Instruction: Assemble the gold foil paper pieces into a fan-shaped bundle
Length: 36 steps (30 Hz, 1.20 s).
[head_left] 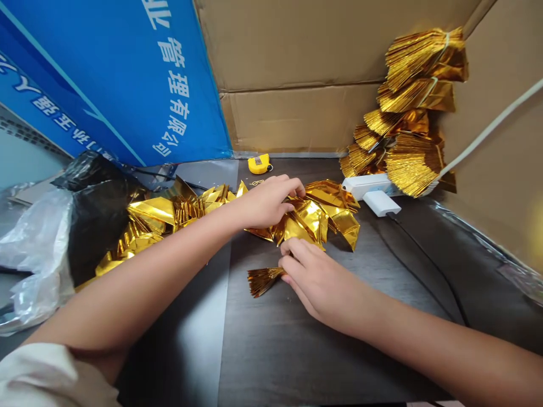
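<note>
My right hand (316, 280) is closed round the narrow end of a small fan-shaped stack of gold foil pieces (262, 281), just above the dark table. Above it, my left hand (271, 202) reaches over a loose heap of folded gold foil (314, 217). Its thumb and fingers are bent with a gap between them, and they are at the near top of the heap. Whether its lower fingers touch the foil is hidden. More folded gold foil (155, 215) lies left of the heap, partly behind my left forearm.
A yellow tape measure (259, 164) lies at the back of the dark table (263, 350). Bundled gold foil (419, 68) is stacked at right, beside a white power strip (369, 185) with plug and cables. Plastic bags (46, 243) lie left; cardboard (297, 118) and a blue board (110, 73) stand behind.
</note>
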{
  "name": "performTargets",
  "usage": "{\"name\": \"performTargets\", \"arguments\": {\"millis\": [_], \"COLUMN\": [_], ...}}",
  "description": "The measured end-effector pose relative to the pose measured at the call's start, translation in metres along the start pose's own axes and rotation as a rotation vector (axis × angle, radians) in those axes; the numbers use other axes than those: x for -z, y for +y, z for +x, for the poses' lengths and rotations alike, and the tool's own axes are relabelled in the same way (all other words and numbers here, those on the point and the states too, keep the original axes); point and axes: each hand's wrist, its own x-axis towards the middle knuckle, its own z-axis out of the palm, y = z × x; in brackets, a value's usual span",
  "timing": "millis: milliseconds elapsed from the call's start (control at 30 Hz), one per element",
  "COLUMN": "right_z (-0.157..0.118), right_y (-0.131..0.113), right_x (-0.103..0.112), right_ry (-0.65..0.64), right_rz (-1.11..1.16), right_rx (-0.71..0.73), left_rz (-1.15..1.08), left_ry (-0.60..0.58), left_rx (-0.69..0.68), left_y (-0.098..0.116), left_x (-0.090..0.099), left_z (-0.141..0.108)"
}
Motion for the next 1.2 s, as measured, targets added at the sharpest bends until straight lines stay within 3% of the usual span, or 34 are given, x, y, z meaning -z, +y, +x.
{"name": "performTargets", "arguments": {"millis": [367, 567, 767, 1000, 1200], "right_z": [-0.001, -0.003, -0.002, -0.003, -0.002], "right_y": [0.006, 0.006, 0.006, 0.007, 0.008], "right_x": [0.000, -0.001, 0.001, 0.001, 0.001], "right_ry": [0.086, 0.071, 0.077, 0.086, 0.068], "right_rz": [-0.209, -0.193, -0.191, -0.153, -0.179], "right_rx": [-0.006, -0.030, -0.025, -0.034, -0.048], "left_rz": [-0.016, -0.156, -0.152, -0.207, -0.197], "left_ry": [0.007, -0.013, 0.010, 0.080, 0.045], "left_rx": [-0.003, -0.103, -0.195, -0.139, -0.217], "left_y": [0.005, -0.006, -0.009, -0.007, -0.006], "left_x": [-0.010, -0.007, -0.007, -0.013, -0.016], "left_z": [0.000, -0.002, -0.005, -0.004, -0.003]}}
